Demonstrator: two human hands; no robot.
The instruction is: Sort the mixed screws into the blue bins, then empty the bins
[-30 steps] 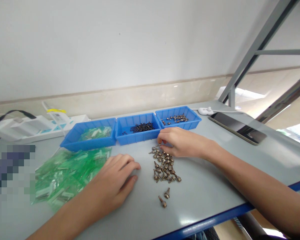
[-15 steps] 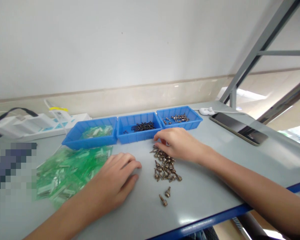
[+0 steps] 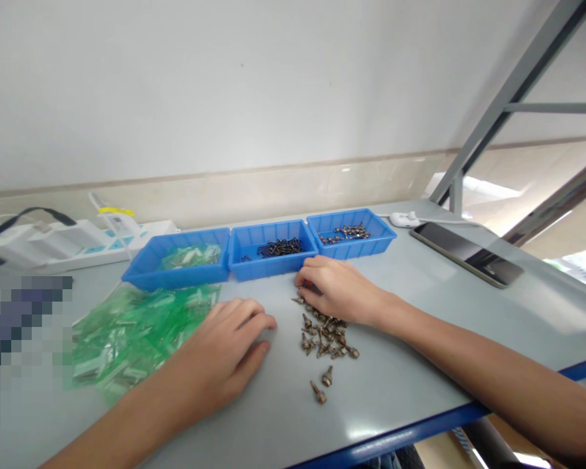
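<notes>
My right hand (image 3: 336,288) is over the far end of a pile of brass-coloured hex-head screws (image 3: 325,339) on the table. Its thumb and fingers are curled together at the pile's edge, and what lies between the fingertips is too small to make out. My left hand (image 3: 237,345) rests on the table left of the pile, palm down, fingers loosely extended and thumb apart, holding nothing. Beside its wrist lie several green plastic bags (image 3: 146,332) with white pieces inside. Two screws (image 3: 322,385) lie apart, nearer the front edge.
Three blue trays stand along the wall: the left tray (image 3: 176,281) has clear bags, the middle tray (image 3: 273,266) dark screws, the right tray (image 3: 366,246) metal screws. A phone (image 3: 463,251), white earphone case (image 3: 404,219) and power strip (image 3: 151,231) lie around them. A metal frame (image 3: 498,111) rises at right.
My right hand has dipped slightly toward me and left, covering more of the pile. Loose screws in the right tray's left part now look more clustered. My left hand has stayed put.
</notes>
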